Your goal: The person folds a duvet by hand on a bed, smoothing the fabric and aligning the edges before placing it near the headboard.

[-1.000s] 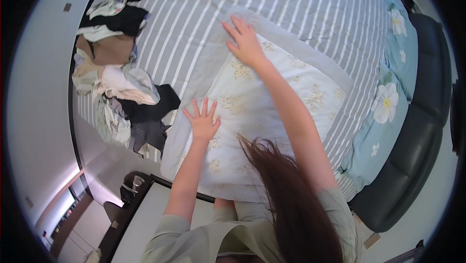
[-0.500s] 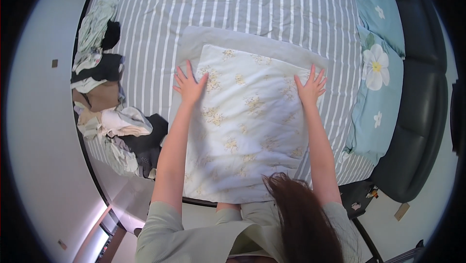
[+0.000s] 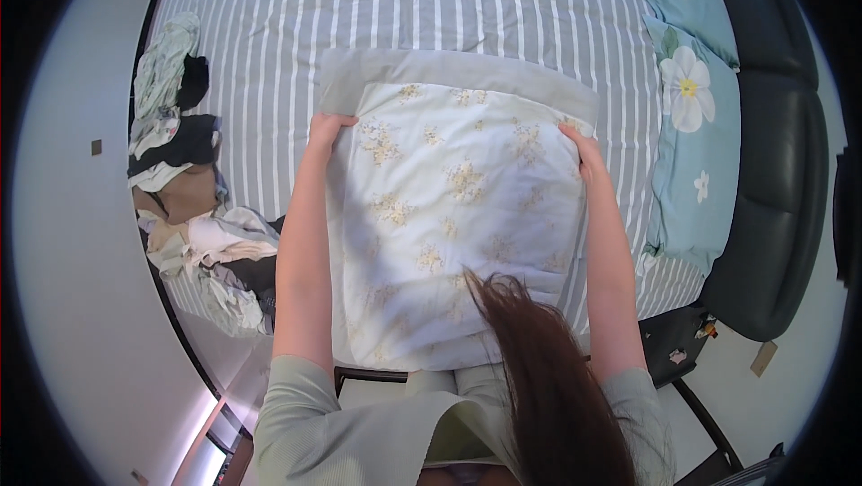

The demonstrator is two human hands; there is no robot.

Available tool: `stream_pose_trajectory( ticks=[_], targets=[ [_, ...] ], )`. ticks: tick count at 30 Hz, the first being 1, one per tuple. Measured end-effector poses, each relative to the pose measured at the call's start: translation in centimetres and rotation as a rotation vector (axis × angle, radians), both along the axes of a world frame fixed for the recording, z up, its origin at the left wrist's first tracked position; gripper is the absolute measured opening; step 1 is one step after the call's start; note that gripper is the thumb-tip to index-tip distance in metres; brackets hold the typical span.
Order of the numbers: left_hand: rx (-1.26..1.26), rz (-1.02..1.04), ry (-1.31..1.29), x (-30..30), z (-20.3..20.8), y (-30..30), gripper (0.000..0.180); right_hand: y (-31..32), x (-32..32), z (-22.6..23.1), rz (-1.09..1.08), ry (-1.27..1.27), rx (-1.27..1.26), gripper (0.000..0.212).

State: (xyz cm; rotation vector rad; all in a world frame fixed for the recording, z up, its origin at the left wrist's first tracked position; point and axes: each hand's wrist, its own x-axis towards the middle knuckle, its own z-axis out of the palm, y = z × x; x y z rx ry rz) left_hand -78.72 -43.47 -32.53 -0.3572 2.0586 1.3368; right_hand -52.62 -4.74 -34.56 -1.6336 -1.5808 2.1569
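Note:
A white cloth with yellow-brown floral sprigs (image 3: 431, 181) lies spread on a larger grey cloth (image 3: 458, 69), close in front of me. The grey shows as a broad band along the far edge and a narrow strip at the left. My left hand (image 3: 330, 130) is closed round the left edge of the grey cloth near its far corner, thumb on top, fingers tucked out of sight. At the right side, my right hand (image 3: 582, 147) grips the layers near the floral cloth's far right corner. Its thumb rests on the print; its fingers are mostly hidden beneath.
Both cloths lie on a bed with a grey-and-white striped sheet (image 3: 260, 46). Along the left side is a heap of crumpled clothes (image 3: 175, 145). Teal flowered pillows (image 3: 669, 190) sit at the right against a black padded headboard (image 3: 763, 217). Long hair (image 3: 548, 369) covers the cloth's near right part.
Both hands were spread flat on the cloths with fingers apart; now they are closed on the side edges. The floral cloth looks smoother. The whole view has shifted slightly.

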Motion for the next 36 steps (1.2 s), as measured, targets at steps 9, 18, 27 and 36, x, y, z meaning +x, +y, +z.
stream_pose_trajectory(
  ticks=[9,18,27,36],
  targets=[
    [-0.159,-0.088,0.135,3.9,10.0,-5.7,0.051,-2.5,4.9,10.6,-0.026,0.247,0.198,0.042],
    [-0.066,0.056,0.146,5.3,31.3,-7.0,0.040,-2.0,5.5,30.7,-0.027,0.456,-0.073,0.036],
    [0.259,0.086,0.610,-2.7,46.4,-6.4,0.035,0.8,-2.1,47.2,-0.112,0.813,0.371,0.047],
    [0.228,0.011,0.552,5.3,27.8,-4.9,0.058,2.7,2.6,28.6,0.132,0.361,0.776,0.070]
  ],
)
